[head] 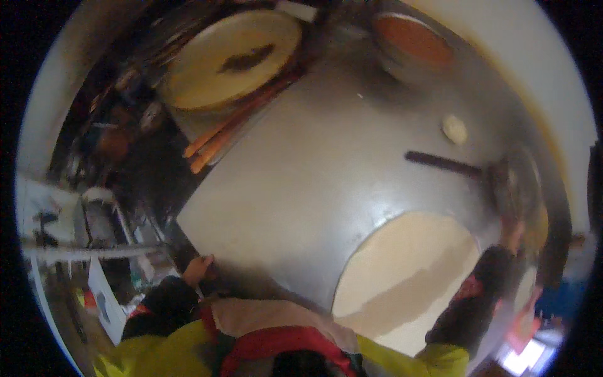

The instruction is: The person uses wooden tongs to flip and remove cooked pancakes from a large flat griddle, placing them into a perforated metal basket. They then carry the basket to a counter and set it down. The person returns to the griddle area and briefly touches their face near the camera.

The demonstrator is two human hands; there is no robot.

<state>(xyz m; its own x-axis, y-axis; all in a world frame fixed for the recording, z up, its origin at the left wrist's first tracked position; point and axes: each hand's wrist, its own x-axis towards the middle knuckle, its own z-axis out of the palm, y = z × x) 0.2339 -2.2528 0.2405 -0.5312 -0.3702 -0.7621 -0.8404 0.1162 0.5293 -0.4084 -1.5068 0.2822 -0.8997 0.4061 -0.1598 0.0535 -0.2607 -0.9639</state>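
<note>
My left hand (199,271) is at the near left edge of a metal worktop (282,174), its fingers bent against the edge. Whether it grips the edge is not clear. On the right, my right hand (512,235) is blurred, beside a round shiny vessel (530,188) at the worktop's side. What its fingers touch is hard to make out. Left of my right forearm lies a large flat pale disc (410,264), a board or a sheet of dough, with a shadow across it. Farther off are a dark rod or handle (443,162) and a small pale lump (455,129), possibly dough.
A wide vessel (198,89) at the far left holds yellowish contents with something dark in them. Two orange-brown sticks (212,146) lie along its near side. At the far right stands a bowl (398,66) of reddish-orange contents. A white box (106,299) is at lower left.
</note>
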